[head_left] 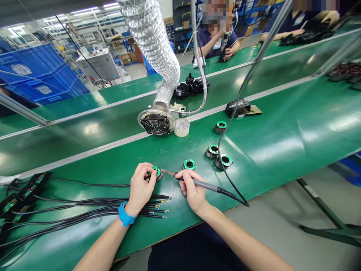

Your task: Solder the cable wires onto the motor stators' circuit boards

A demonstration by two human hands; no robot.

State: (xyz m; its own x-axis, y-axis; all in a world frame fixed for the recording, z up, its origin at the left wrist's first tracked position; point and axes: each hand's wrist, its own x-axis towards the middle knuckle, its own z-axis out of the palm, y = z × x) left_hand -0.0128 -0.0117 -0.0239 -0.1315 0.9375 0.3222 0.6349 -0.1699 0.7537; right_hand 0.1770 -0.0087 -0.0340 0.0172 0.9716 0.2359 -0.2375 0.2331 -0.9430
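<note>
My left hand (144,182), a blue band at its wrist, pinches a black cable (93,183) at a round motor stator (158,174) with a green circuit board on top. The fingers hide part of the board and the cable's end. In my right hand (193,188) is a soldering iron (207,185), gripped like a pen. Its tip points left and reaches the stator's right edge; whether it touches cannot be made out. Just behind my right hand sits another stator (189,165). Several black cables (113,205) with stripped, coloured wire ends lie under and beside my left wrist.
Further stators (225,161) stand to the right, near the iron's hanging cord (239,98). A fume extractor fan (156,124) on a silver duct hangs over the bench, beside a tape roll (182,128). A black stand (242,108) lies behind. A co-worker (217,37) sits across the conveyor.
</note>
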